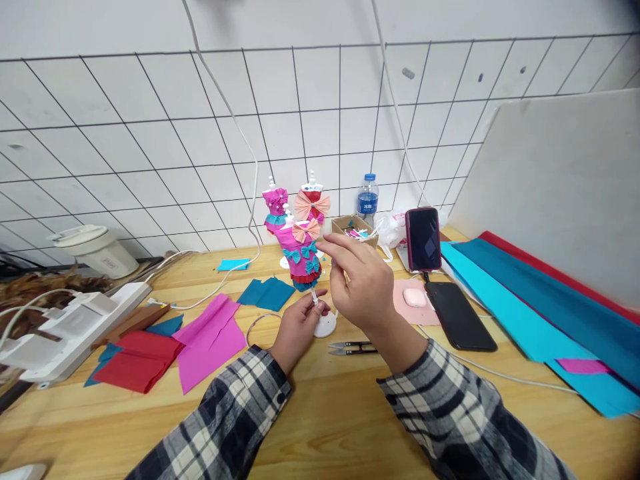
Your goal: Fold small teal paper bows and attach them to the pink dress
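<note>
My left hand (299,328) is closed round the thin white stand of a small dress form (299,257), just above its round white base (325,325). The form wears a pink paper dress with a peach bow, several teal bows and a red and teal hem. To its right, my right hand (361,277) is raised with the index finger stretched toward the peach bow and the other fingers partly curled; nothing shows in it. Two more dressed forms stand behind: a pink one (275,203) and one with a large peach bow (313,205).
Pink (213,343) and red paper (139,360) lie left, near a power strip (75,340). Small scissors (353,348) lie below my right hand. A cardboard box (354,229), bottle (368,198), upright phone (423,240), black phone (461,316) and long blue sheets (520,307) are right.
</note>
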Demonstrator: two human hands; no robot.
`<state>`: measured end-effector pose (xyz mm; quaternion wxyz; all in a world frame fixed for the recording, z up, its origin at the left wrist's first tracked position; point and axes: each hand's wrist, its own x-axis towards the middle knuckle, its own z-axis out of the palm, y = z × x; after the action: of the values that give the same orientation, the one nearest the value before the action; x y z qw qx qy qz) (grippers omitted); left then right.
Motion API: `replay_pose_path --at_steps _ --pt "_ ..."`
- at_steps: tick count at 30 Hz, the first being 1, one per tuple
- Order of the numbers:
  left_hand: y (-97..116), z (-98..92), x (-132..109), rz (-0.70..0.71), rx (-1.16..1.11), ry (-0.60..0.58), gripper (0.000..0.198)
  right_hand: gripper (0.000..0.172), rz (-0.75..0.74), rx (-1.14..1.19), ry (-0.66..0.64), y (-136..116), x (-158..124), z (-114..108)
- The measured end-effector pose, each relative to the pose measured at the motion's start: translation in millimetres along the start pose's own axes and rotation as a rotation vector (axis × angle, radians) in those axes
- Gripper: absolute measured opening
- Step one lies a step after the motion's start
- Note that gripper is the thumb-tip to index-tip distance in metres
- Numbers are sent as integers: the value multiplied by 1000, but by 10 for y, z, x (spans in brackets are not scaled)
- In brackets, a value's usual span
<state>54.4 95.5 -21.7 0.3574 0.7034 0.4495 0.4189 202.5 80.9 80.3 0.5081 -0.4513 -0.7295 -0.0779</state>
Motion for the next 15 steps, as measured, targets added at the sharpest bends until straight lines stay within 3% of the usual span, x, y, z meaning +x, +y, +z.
replay_pose_path --at_steps 6,10,15 --pt "-150 -54 84 -1 67 68 28 41 15 -48 -34 35 -235 -83" --pt "-238 -70 158 7 106 63 24 35 -7 -81 -234 165 -694 -156" --pt "-273 -52 208 17 129 49 26 24 156 -119 -512 364 -948 -244"
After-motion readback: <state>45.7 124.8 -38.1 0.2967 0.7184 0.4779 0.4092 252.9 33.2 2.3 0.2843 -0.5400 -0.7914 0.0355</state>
